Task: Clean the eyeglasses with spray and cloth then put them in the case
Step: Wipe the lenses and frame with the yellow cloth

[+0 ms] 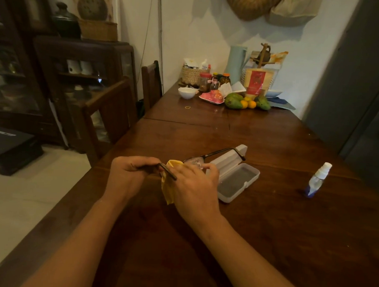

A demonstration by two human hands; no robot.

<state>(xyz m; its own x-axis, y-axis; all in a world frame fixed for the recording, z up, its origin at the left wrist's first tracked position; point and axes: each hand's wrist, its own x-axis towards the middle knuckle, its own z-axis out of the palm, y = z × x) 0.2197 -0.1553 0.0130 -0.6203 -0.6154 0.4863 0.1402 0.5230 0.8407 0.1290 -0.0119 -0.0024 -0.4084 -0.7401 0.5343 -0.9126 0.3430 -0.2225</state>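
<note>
Dark-framed eyeglasses hang above the wooden table, their arms unfolded. My left hand grips the frame at its left end, where one arm sticks out toward me. My right hand pinches a yellow cloth round the left lens; the cloth hangs down below my fingers. Just right of my hands lies an open white glasses case with a grey lining. A small clear spray bottle with a white top and a blue base stands further right.
At the far end of the table are a white bowl, a woven basket, jars, a pale blue jug, mangoes and oranges. Wooden chairs stand along the left edge. A dark cabinet is beyond them.
</note>
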